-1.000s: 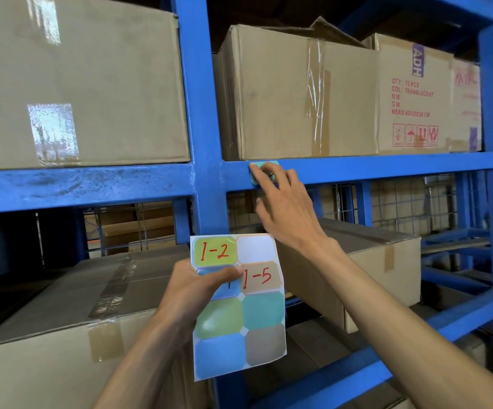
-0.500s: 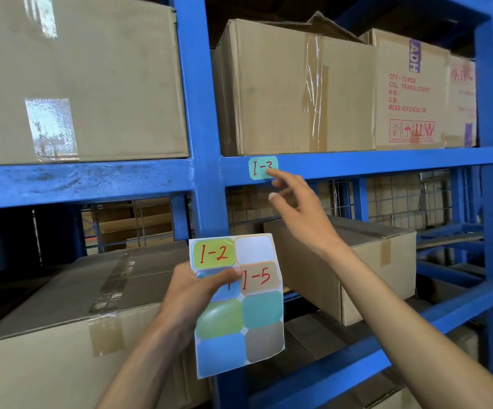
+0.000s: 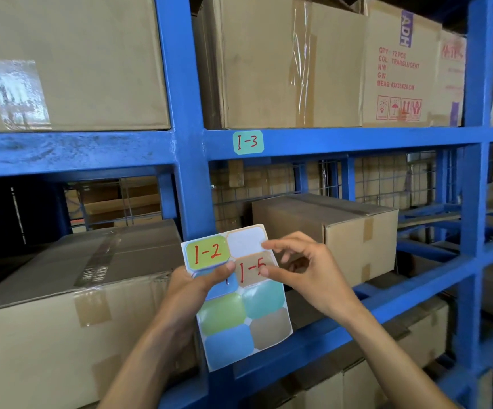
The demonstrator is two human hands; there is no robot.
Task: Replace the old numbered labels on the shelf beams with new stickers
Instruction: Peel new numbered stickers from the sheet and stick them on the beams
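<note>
Head view: blue shelf beams [image 3: 357,141], cardboard boxes [image 3: 280,63].

It was a warehouse storeroom: blue-painted steel shelf racking [image 3: 357,137] carried taped brown cardboard cartons [image 3: 283,63] printed with red shipping marks, and a teal handwritten location sticker "1-3" [image 3: 248,142] marked a beam.

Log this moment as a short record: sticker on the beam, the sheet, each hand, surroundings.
beam sticker: teal 1-3 sticker stuck on the blue shelf beam, no hand on it
sheet: sticker sheet with 1-2 sticker and 1-5 sticker on it; top right slot blank
left hand: holds the sheet, thumb on its face
right hand: fingertips at the 1-5 sticker
surroundings: cardboard boxes on the shelves
</note>
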